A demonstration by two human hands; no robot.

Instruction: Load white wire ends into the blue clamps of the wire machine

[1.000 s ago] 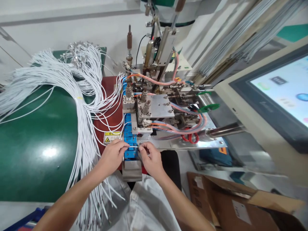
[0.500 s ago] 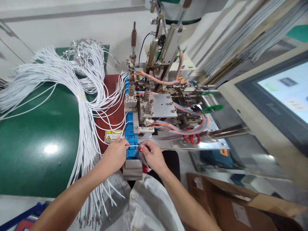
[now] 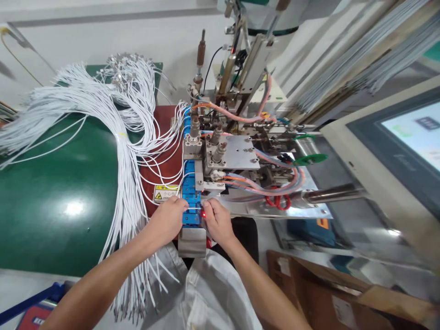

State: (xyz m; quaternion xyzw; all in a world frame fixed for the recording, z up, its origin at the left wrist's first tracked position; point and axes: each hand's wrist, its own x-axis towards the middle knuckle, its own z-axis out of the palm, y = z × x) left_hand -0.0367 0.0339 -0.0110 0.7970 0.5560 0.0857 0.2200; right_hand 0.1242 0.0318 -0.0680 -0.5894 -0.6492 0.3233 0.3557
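A short stretch of white cable runs between my two hands across a blue fixture block on the machine's front. My left hand pinches the cable just left of the block. At the block's right side, my right hand closes with thumb and finger on the cable's end; the tip itself is hidden. A small red light glows beside my right fingertips. Other white cables sit in the blue blocks farther back, trailing left to a large bundle.
The green table at left carries the cable bundle. Behind my hands stands the machine with a metal plate, tubes and a green-rimmed wire spool. A screen juts in at right, above cardboard boxes.
The view has shifted slightly, so the scene sits a little to the right. My right fingers are closed more tightly at the cable's end; my left hand keeps its pinch.
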